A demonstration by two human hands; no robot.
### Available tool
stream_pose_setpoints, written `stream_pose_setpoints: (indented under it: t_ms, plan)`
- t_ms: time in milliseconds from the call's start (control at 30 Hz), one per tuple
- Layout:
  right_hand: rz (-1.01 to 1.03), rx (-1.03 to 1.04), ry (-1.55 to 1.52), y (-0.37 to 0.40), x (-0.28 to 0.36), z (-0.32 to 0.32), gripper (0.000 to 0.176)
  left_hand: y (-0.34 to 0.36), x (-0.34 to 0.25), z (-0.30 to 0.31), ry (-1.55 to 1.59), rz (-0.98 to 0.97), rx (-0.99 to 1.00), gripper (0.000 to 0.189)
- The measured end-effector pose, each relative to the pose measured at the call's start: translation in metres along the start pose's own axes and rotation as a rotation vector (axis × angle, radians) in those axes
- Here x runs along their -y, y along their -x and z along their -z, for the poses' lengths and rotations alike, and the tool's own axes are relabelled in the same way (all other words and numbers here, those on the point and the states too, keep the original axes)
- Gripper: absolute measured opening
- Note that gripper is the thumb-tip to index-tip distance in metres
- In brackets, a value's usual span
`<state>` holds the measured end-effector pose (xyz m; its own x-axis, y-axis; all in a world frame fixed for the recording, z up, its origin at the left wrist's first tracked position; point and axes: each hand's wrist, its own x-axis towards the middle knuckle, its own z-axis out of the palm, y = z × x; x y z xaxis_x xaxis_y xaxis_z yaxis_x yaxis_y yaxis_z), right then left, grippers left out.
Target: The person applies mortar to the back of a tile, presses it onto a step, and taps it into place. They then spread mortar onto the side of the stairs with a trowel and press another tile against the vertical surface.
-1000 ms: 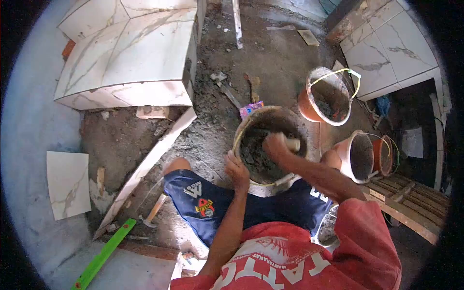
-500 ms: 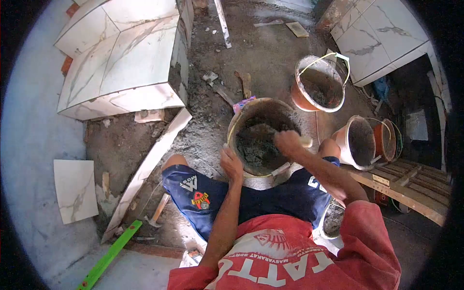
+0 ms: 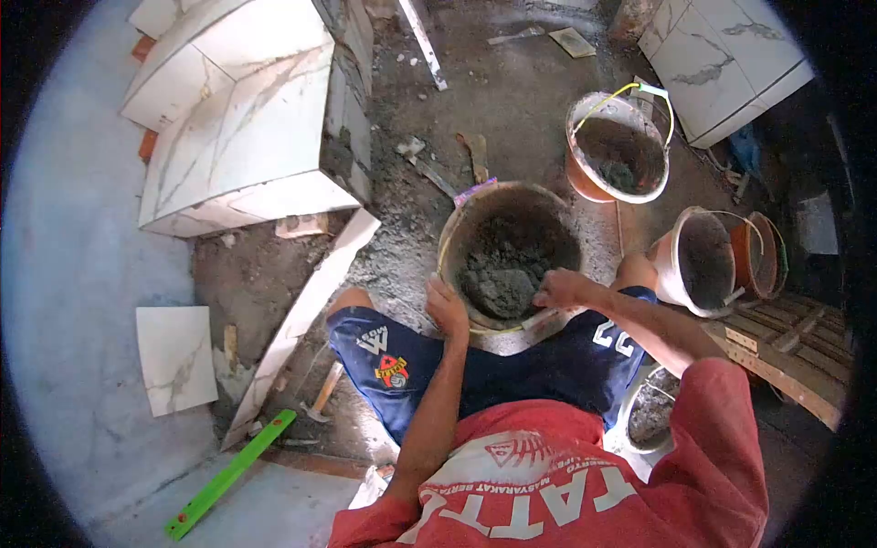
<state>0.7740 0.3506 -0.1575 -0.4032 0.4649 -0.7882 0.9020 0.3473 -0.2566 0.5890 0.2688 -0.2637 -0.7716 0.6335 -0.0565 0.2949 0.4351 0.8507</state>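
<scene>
Currently, the main bucket (image 3: 539, 208) is standing on the floor between the knees, and grey mix (image 3: 501, 269) is lying in its lower part. The left hand (image 3: 446, 306) is touching the left near rim with its fingers partly bent; how firmly they are gripping cannot be told. The right hand (image 3: 564, 289) is reaching over the near right rim to the mix; its fingers are curling inward, but their closure and anything held are hidden. A wrapper (image 3: 475, 191) is lying beside the far left rim. Farther out, an orange bucket (image 3: 585, 177) is standing at the far right, and a white bucket (image 3: 673, 272) is standing beside the right knee, near a slatted rack (image 3: 797, 358). To the left, a hammer (image 3: 325, 393), a long board (image 3: 301, 331) and a green level (image 3: 230, 475) are lying well apart from the main bucket.
</scene>
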Motion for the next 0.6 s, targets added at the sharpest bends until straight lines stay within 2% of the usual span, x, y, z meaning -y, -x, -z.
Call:
stream_pose_setpoints:
  t_ms: [67, 100, 133, 200, 267, 333, 367, 433, 500, 567, 600]
  plan:
    - [0.107, -0.038, -0.182, -0.002, -0.024, -0.01, 0.044, -0.004, 0.019, 0.0, -0.036, 0.024, 0.119, 0.04]
    - [0.153, -0.134, -0.2, -0.001, -0.034, -0.017, 0.044, -0.006, 0.016, 0.009, -0.061, 0.013, 0.093, 0.04]
    - [0.199, -0.226, -0.223, 0.0, -0.038, -0.024, 0.045, -0.006, 0.007, 0.019, -0.057, 0.024, 0.189, 0.041]
    - [0.215, -0.246, -0.295, 0.022, -0.033, -0.015, 0.043, -0.008, 0.0, 0.038, -0.086, -0.023, 0.333, 0.042]
    - [0.21, -0.276, -0.374, 0.027, -0.036, -0.018, 0.042, -0.009, -0.011, 0.058, -0.11, -0.095, 0.256, 0.041]
    - [0.571, -0.458, -0.77, 0.024, -0.034, -0.03, 0.033, -0.021, -0.029, 0.091, -0.153, -0.253, 0.21, 0.041]
    - [0.587, -0.463, -0.803, 0.023, -0.029, -0.026, 0.033, -0.033, -0.045, 0.113, -0.193, -0.352, 0.227, 0.041]
    - [0.576, -0.032, -1.383, 0.025, -0.005, -0.014, 0.026, -0.044, -0.137, 0.148, -0.161, -0.165, 0.244, 0.042]
    - [0.579, 0.157, -1.715, 0.018, 0.022, -0.004, 0.026, -0.094, -0.151, 0.173, -0.232, -0.336, 0.117, 0.046]
    - [0.6, 0.09, -1.88, -0.004, 0.048, 0.006, 0.027, -0.129, -0.195, 0.164, -0.102, -0.351, 0.189, 0.051]
    - [0.592, 0.059, -2.014, -0.011, 0.067, 0.003, 0.028, -0.153, -0.199, 0.166, -0.203, -0.38, 0.184, 0.054]
